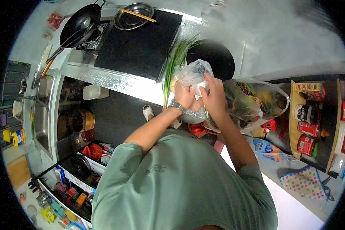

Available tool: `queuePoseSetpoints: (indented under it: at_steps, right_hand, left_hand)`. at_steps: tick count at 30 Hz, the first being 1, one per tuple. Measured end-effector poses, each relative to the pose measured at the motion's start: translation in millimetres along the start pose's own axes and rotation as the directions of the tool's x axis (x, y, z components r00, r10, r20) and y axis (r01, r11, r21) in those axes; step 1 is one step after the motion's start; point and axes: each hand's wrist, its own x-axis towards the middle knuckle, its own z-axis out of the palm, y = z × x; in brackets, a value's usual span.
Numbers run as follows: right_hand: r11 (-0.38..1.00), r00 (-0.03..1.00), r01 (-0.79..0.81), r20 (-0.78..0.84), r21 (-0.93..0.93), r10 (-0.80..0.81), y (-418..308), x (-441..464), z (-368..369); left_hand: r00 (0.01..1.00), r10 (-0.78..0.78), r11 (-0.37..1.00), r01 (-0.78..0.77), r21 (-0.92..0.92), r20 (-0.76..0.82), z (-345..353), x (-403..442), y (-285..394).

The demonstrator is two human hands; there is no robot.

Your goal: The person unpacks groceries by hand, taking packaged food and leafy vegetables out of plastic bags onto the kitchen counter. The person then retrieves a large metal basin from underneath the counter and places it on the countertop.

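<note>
A clear plastic bag (195, 71) is bunched up in front of me, with something pale inside that I cannot make out. My left hand (184, 94), with a watch at its wrist, is closed on the left side of the bag. On the other side, my right hand (214, 92) grips the bag with bent fingers, thumb toward the left hand. A bunch of green onions (174, 63) lies just left of the bag on the counter. Behind the bag is a dark round surface (218, 57). The bag's lower part is partly hidden by my hands.
A larger plastic bag of vegetables (253, 101) stands at my right, by a shelf of jars (308, 115). A black board-like surface (140, 46) carries a metal bowl (132, 17) with chopsticks (138, 15). Further left are a wok (74, 28) and a sink (42, 124).
</note>
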Motion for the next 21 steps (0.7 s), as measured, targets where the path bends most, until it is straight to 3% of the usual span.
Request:
queuePoseSetpoints:
  at_steps: [3,5,6,8,9,11,13,14,15,17,18,19,21]
  right_hand:
    - [0.999,1.000,-0.022,-0.006,-0.024,0.022,5.3,-3.4,-5.9]
    - [0.977,0.979,-0.191,-0.052,0.092,0.196,4.3,-8.1,-12.2]
    - [0.977,0.979,-0.191,-0.049,0.095,0.197,3.9,-9.5,-16.3]
    - [0.782,0.900,-0.371,-0.013,0.500,0.435,-0.8,-12.1,-25.0]
    - [0.776,0.896,-0.377,-0.014,0.505,0.444,-6.9,-10.8,-29.2]
    - [0.595,0.852,-0.352,-0.016,0.722,0.524,-18.2,-6.5,-38.8]
    - [0.598,0.846,-0.347,-0.034,0.722,0.532,-21.0,-7.6,-41.0]
    - [0.531,0.841,-0.332,-0.011,0.780,0.542,-24.5,-8.5,-41.1]
    - [0.461,0.836,-0.312,0.010,0.831,0.548,-28.3,-8.6,-41.6]
    - [0.455,0.832,-0.323,0.020,0.830,0.555,-41.1,-9.9,-45.7]
    - [0.455,0.831,-0.338,0.035,0.824,0.555,-49.2,-10.1,-47.9]
    - [0.455,0.827,-0.333,0.024,0.826,0.562,-58.2,-10.2,-50.1]
    - [0.345,0.846,-0.359,0.145,0.867,0.514,-81.9,-12.2,-53.8]
  left_hand:
    - [0.995,0.045,0.993,-0.054,0.108,0.085,-8.8,-1.6,0.3]
    - [0.986,0.048,0.988,-0.070,0.139,0.158,-26.1,-0.7,27.0]
    - [0.987,0.044,0.988,-0.067,0.142,0.157,-31.8,-2.2,31.1]
    - [0.965,0.120,0.966,-0.168,0.196,0.234,-44.7,-8.9,34.5]
    - [0.962,0.119,0.965,-0.169,0.198,0.245,-50.8,-13.8,35.4]
    - [0.970,0.058,0.985,-0.094,0.145,0.238,-61.0,-22.9,37.6]
    - [0.964,0.016,0.980,-0.068,0.188,0.266,-73.0,-29.6,40.5]
    - [0.958,-0.029,0.972,-0.039,0.231,0.284,-79.8,-33.1,42.4]
    - [0.956,-0.024,0.971,-0.048,0.233,0.294,-86.9,-33.8,46.1]
    - [0.966,0.001,0.981,-0.051,0.187,0.258,-103.3,-32.8,57.4]
    - [0.956,0.015,0.980,-0.073,0.187,0.293,-113.1,-31.1,69.5]
    - [0.941,0.188,0.951,-0.246,0.186,0.283,-123.4,-27.4,81.8]
    - [0.874,0.347,0.889,-0.422,0.179,0.340,-140.6,-21.8,102.7]
